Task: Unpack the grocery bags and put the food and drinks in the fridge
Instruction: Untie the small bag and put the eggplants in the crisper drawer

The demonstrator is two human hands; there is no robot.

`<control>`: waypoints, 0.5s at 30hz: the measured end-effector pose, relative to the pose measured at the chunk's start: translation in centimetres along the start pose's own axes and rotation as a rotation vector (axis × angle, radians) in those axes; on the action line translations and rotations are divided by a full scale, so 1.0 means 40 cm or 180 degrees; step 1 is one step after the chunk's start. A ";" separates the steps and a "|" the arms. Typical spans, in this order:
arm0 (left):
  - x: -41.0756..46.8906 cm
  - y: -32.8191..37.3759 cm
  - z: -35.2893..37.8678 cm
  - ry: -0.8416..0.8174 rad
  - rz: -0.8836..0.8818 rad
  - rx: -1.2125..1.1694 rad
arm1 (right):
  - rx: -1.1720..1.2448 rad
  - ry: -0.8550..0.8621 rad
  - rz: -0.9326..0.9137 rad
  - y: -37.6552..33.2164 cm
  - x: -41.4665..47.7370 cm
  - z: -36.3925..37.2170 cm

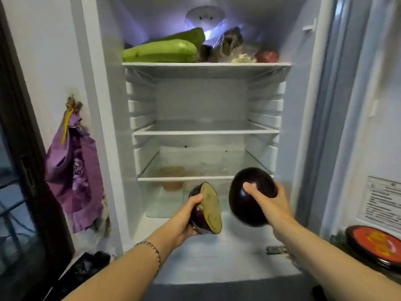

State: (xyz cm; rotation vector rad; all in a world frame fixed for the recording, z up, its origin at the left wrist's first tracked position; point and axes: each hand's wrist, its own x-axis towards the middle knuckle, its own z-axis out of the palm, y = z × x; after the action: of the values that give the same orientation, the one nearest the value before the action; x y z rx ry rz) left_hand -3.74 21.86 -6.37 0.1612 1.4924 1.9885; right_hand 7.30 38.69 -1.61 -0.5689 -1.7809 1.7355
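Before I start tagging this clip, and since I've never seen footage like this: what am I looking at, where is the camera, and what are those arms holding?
There is no machine here. A person wears one camera on the head, looking forward and down, so the two arms are their own. The left hand grips a cut eggplant half, its pale face showing. The right hand grips a round dark eggplant. Both are held in front of an open fridge. Its top shelf carries green squashes and some wrapped items.
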 end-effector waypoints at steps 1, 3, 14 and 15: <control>0.043 0.009 -0.006 -0.0087 -0.0071 0.0034 | -0.0002 0.0072 -0.0004 -0.007 0.023 0.012; 0.129 0.030 -0.017 -0.0183 -0.0102 0.0103 | -0.0080 0.0230 -0.0007 -0.013 0.077 0.034; 0.245 0.003 -0.066 -0.0837 -0.0125 -0.0250 | -0.0302 0.0555 0.0022 0.011 0.165 0.054; 0.242 0.002 -0.065 -0.0815 -0.0078 -0.0116 | -0.0326 0.0546 -0.0023 0.006 0.161 0.053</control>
State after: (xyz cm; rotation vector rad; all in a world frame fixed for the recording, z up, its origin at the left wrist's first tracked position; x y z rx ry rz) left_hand -12.59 25.05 -9.81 0.3660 1.2884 1.8941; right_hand 1.10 41.41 -1.11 -0.7305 -1.7550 1.5479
